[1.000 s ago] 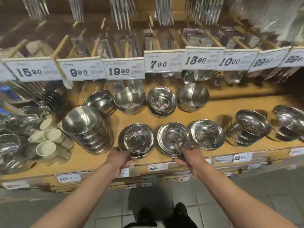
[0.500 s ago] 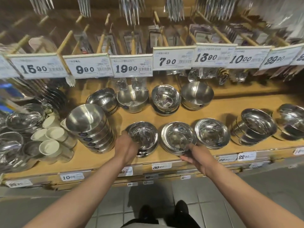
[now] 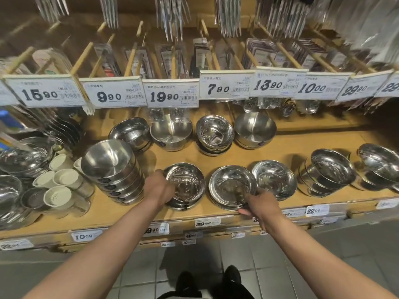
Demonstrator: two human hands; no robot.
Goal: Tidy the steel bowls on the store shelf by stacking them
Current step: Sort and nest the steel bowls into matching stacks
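Holding on, left hand [image 3: 160, 189]: it grips the left rim of a shiny steel bowl stack [image 3: 186, 186] near the front of the wooden shelf [image 3: 287, 145]. Its fingers curl round the edge.
Right hand [image 3: 260, 205]: it holds the front right edge of the next bowl stack [image 3: 231, 186]. Its fingers wrap the rim and the thumb sticks out low, toward the shelf edge.
Front row: the two held stacks sit side by side, close but apart. A third shallow bowl stack [image 3: 275, 176] sits just beside the right-hand one, and I cannot tell if they touch.
Far right: two tilted stacks of bowls [image 3: 332, 169] lean over, mouths tipped toward the front.
Left side: a tall leaning stack of bowls [image 3: 110, 162] tips to the left, with small dark stickers down its side.
Back row: four bowl groups [image 3: 214, 132] stand in a line behind the hands, under the hanging tags.
White cups [image 3: 57, 196]: they lie on their sides at the far left, next to the tall leaning stack.
Price tags [image 3: 171, 96]: big white cards hang above the bowls, reading 15.90, 9.90, 19.90, 7.90, 13.90 and 10.00.
Shelf-edge labels [image 3: 83, 236]: little stickers run along the front lip.
Floor [image 3: 269, 264]: grey tiles, with two dark shoes [image 3: 232, 277] at the bottom.
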